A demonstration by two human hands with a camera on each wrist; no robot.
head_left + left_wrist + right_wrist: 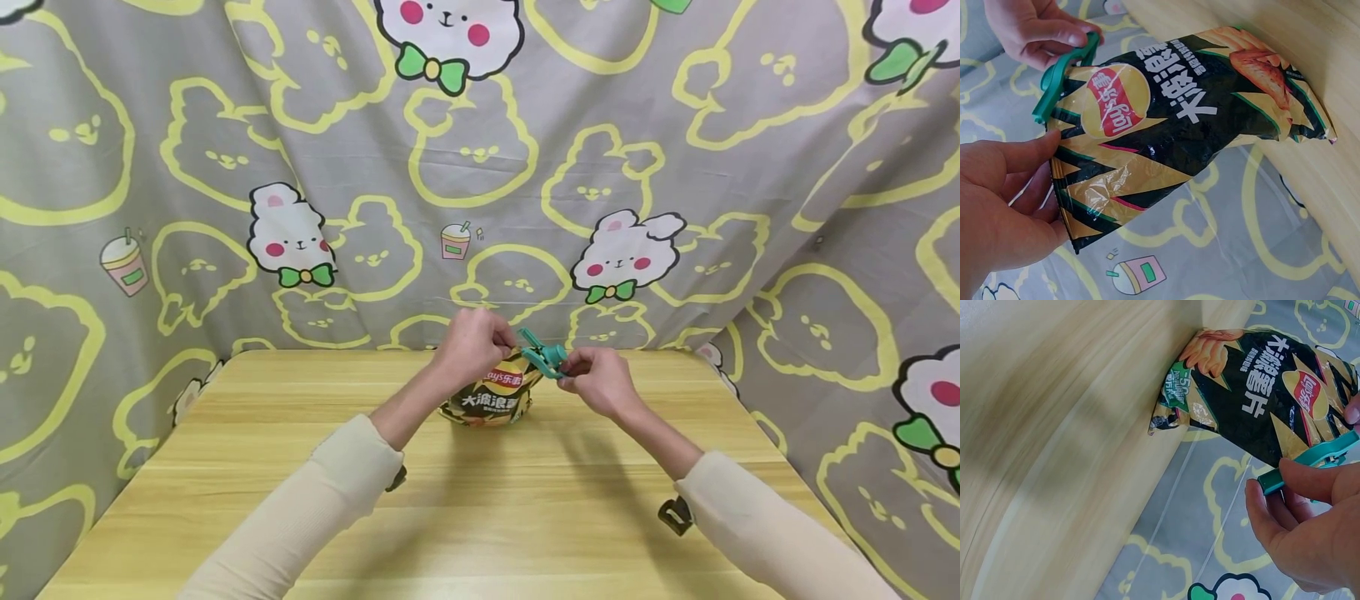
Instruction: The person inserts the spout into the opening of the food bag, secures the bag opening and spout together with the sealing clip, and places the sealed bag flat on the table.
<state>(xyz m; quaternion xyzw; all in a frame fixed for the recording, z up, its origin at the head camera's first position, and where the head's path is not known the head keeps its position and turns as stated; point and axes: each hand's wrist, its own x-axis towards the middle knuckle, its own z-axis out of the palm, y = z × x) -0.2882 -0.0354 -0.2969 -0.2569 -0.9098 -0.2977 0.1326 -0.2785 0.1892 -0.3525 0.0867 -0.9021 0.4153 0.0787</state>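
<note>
A black-and-gold Lay's potato chip bag stands on the table, its top edge raised. My left hand pinches that top edge, thumb on the printed front in the left wrist view. A teal bag clip is held by my right hand between thumb and fingers, its two arms spread apart in the head view. The clip overlaps the bag's upper corner in the left wrist view. In the right wrist view, the clip lies across the bag's top end, close to the left fingertips.
The light wooden table ends just behind the bag. A grey curtain with yellow cartoon outlines hangs behind it and along both sides. Dark straps show under the sleeves near the wrists.
</note>
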